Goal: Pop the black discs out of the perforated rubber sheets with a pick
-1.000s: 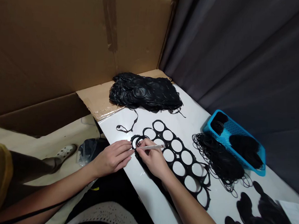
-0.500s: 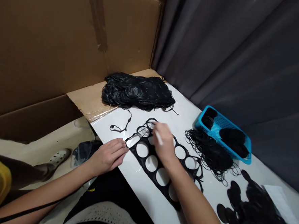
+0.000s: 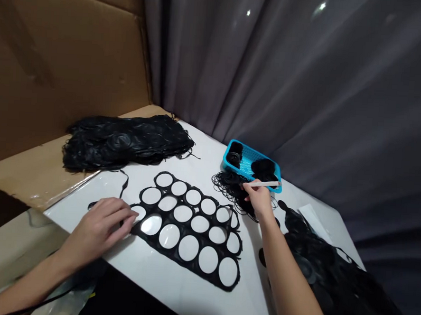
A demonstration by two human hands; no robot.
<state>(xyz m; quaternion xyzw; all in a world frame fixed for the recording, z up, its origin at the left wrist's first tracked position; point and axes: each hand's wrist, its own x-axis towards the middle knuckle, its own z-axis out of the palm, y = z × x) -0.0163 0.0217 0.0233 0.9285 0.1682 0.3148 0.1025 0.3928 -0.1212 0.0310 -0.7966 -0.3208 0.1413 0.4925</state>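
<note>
A flat black sheet (image 3: 193,212) with rows of round holes lies on the white table. My left hand (image 3: 102,224) is at its left corner, fingers closed on the sheet's edge. Over a tangle of thin black rings (image 3: 232,185), beside the blue basket (image 3: 247,171), is my right hand (image 3: 260,198). Its fingers pinch a thin white stick (image 3: 264,184). Whether a ring hangs from the stick is too small to tell. The basket holds black items at both ends.
A thick stack of black sheets (image 3: 126,140) lies at the back left, by a cardboard wall (image 3: 77,49). A black heap (image 3: 338,284) and a white paper (image 3: 315,221) are at the right. A grey curtain (image 3: 289,86) hangs behind.
The view has turned to the right. My right hand has moved from the holed sheet to the pile of rings by the basket. My left hand stays at the sheet's corner.
</note>
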